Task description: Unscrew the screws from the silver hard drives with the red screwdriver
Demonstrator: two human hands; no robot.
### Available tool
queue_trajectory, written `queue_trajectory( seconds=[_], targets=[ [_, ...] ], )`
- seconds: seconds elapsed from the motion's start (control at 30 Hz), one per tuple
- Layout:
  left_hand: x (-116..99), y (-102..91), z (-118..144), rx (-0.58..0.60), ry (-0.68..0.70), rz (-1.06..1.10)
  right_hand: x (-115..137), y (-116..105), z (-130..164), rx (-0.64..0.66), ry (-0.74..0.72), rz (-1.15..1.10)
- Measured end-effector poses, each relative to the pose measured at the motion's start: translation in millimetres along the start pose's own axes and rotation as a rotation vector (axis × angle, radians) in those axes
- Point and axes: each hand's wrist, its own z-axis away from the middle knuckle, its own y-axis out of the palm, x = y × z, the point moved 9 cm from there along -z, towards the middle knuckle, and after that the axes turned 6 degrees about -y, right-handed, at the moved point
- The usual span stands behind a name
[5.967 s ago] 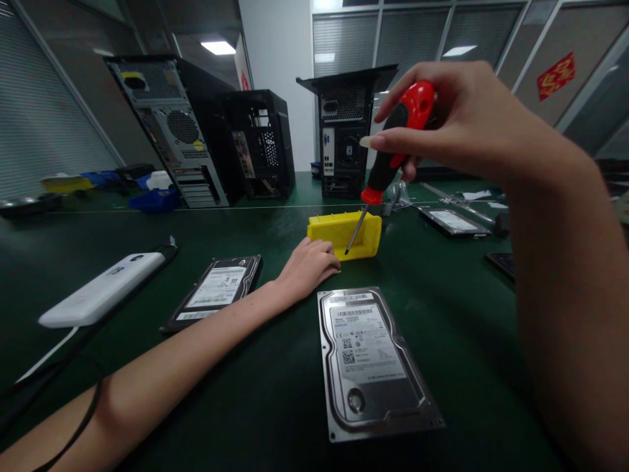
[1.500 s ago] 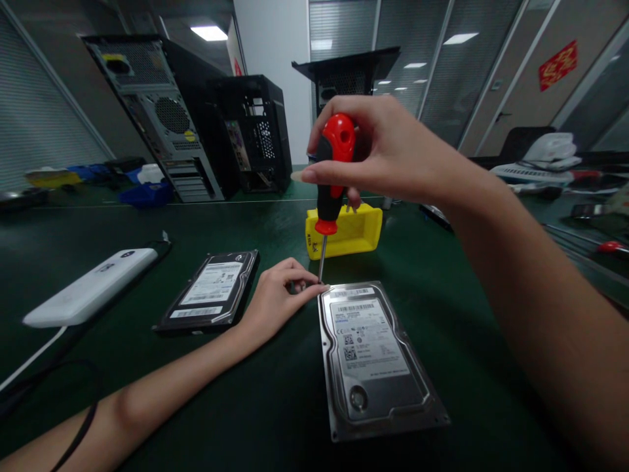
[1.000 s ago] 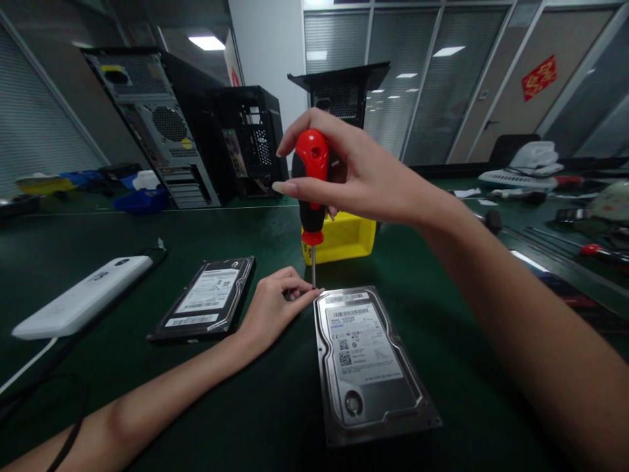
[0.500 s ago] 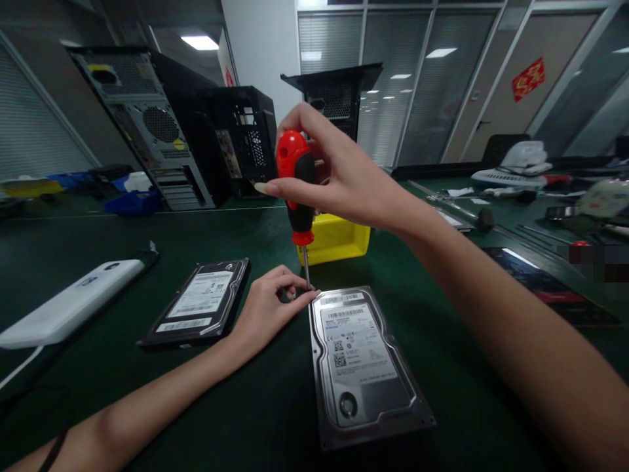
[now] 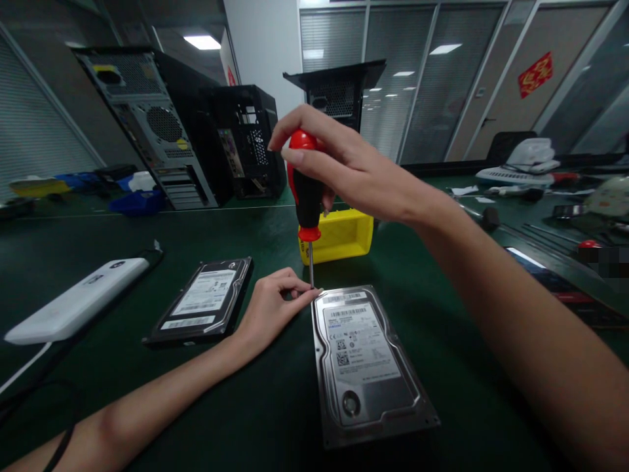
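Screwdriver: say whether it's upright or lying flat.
Upright: the right hand holds the screwdriver, shaft pointing down near the silver hard drive.

From where I stand, I note a dark green tabletop (image 5: 221, 229). On its near side lies a silver hard drive (image 5: 366, 354), label up. Left of it, apart, lies a second hard drive (image 5: 204, 295), also label up. Further left: a white oblong device (image 5: 81, 298). Beyond the drives: a yellow bin (image 5: 351, 252), opening facing front. Rear: a large tower case (image 5: 167, 124), a black case (image 5: 253, 141) beside it, and a blue tray (image 5: 137, 202).
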Motion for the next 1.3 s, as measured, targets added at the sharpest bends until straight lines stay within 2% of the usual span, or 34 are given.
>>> queue_trajectory(
  seconds=[0.2,0.47,0.67,0.87,1.0,1.1,1.3],
  targets=[
    [3.8,1.7,0.4,0.026,0.008,0.006,-0.2,-14.3,2.0,-0.055,0.022,0.049],
    [1.0,3.8,0.3,0.076,0.004,0.017,10.4,-9.5,-3.5,-0.074,-0.091,0.001],
    [2.8,3.9,-1.0,0.109,-0.013,-0.005,2.9,-2.2,-0.5,0.017,0.006,-0.108],
    [4.2,-9.4,-1.7,-0.004,0.019,-0.009,-2.5,-3.3,-0.4,-0.031,0.016,-0.095],
    [-5.0,-13.7,-0.9,-0.067,0.089,0.004,0.9,-0.6,-3.4,-0.123,-0.015,-0.072],
    [-13.0,-15.2,-0.6,-0.101,0.135,0.025,7.6,2.2,-5.7,-0.143,-0.065,-0.027],
    [-4.9,-10.3,0.3,-0.074,0.040,0.097,14.2,2.5,-5.6,-0.101,-0.126,0.042]
  ],
)
